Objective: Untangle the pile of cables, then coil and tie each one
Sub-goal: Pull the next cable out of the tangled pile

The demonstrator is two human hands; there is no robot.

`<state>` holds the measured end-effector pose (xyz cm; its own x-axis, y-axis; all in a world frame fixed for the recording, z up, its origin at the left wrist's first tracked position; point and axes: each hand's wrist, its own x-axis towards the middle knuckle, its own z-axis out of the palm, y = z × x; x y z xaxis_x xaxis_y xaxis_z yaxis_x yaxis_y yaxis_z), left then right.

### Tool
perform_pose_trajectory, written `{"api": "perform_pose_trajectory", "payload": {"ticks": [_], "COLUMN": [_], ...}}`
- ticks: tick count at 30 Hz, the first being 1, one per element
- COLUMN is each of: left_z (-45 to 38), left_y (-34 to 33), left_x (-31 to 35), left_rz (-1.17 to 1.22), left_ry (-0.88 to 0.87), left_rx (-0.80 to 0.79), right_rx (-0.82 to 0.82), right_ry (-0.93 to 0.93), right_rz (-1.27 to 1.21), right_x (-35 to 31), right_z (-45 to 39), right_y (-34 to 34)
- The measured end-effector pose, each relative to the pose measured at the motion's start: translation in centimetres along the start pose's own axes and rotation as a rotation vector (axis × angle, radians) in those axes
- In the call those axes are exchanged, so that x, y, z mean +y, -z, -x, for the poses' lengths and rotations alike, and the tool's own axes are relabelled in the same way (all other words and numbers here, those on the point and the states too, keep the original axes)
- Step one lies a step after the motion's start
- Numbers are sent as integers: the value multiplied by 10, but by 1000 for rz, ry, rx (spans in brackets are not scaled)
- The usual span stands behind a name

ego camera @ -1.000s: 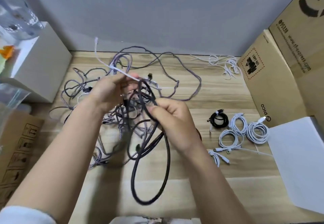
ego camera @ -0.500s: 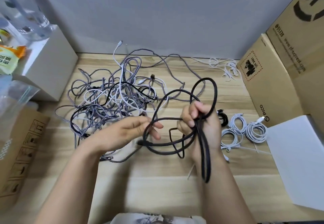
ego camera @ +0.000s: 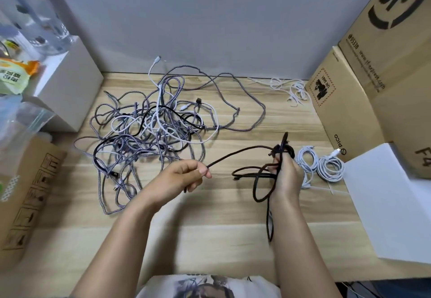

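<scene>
At the far left I see a brown carton (ego camera: 25, 195) leaning at the table's edge, with a clear plastic bag (ego camera: 21, 120) above it and a white box (ego camera: 67, 92) behind, which carries a snack packet (ego camera: 14, 74) and clear plastic (ego camera: 39, 18).

Next comes the pile (ego camera: 149, 134), still a tangle of grey braided, white and black cables spread over the wooden table (ego camera: 210, 216), with one long grey loop trailing off toward the right.

My left hand (ego camera: 182, 176) hangs just in front of the pile, thumb and forefinger pinching the black cable (ego camera: 242, 152) near one end; a short tail pokes out below the fist. From there the cable runs in a shallow arc across open table to my right hand (ego camera: 285, 176).

The right hand is closed round several gathered loops of that same cable. One loop stands up above the fingers, others bulge out to the left of the palm, and a long one hangs down beside the wrist. The two hands are well apart, with the cable stretched between them.

Just right of that hand lie white coils (ego camera: 326, 167), already wound and sitting side by side; a black coil sits partly hidden behind my fingers. Loose white ties (ego camera: 286, 87) lie near the back wall. A white sheet (ego camera: 391, 204) covers the table's right corner, and large cardboard boxes (ego camera: 345, 101) stand along the right edge.
</scene>
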<state>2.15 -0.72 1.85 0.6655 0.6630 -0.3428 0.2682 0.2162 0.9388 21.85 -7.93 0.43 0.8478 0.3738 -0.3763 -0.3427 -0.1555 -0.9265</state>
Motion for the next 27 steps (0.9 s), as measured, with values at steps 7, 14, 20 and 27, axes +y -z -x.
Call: {"api": "perform_pose_trajectory", "payload": {"ticks": [7,14,20,27], "left_z": [-2,8,19,24], "left_y": [-5,0,5,-13], "left_x": [2,17,44,53], "left_rz": [87,453,717,362], "left_ry": [-41,-191,-313,-230], "left_rx": [102,226,17,241], "right_rx": [-13,-364,-756,-438], "right_ry": [382,57,-469,38], "right_rz": [415,-104,-330,548], "right_x": [2,-12,5,48], "right_z": [5,24,27,6], "right_y": [8,-12,-21,-8]}}
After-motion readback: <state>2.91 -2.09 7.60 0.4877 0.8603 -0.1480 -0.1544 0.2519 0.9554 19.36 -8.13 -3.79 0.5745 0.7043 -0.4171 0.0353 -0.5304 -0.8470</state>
